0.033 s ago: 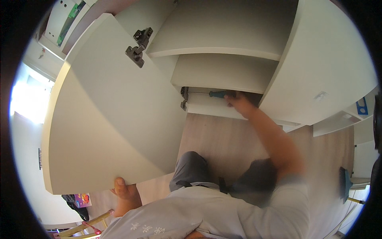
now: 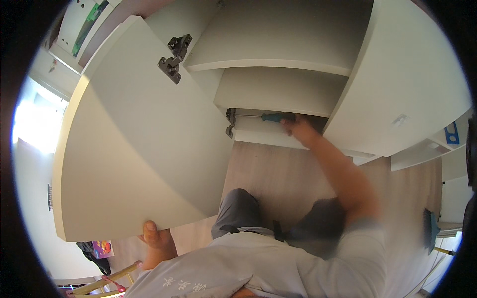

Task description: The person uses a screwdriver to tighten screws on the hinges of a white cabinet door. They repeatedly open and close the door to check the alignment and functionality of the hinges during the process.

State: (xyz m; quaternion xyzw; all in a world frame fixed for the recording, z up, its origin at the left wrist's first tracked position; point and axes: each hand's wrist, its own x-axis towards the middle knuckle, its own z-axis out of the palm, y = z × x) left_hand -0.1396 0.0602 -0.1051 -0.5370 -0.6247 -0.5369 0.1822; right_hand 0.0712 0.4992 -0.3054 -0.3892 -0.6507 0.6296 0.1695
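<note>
Here, the right hand (image 2: 299, 130) is wrapped round the screwdriver (image 2: 272, 117), whose shaft runs level to the lower hinge (image 2: 230, 121); the left hand (image 2: 158, 241) grips the door (image 2: 134, 144) by its edge. Best, I'd judge, to keep shaft straight, door steady.

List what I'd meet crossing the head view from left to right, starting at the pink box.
Pink box → left hand → lower hinge → screwdriver → right hand → broom.
</note>
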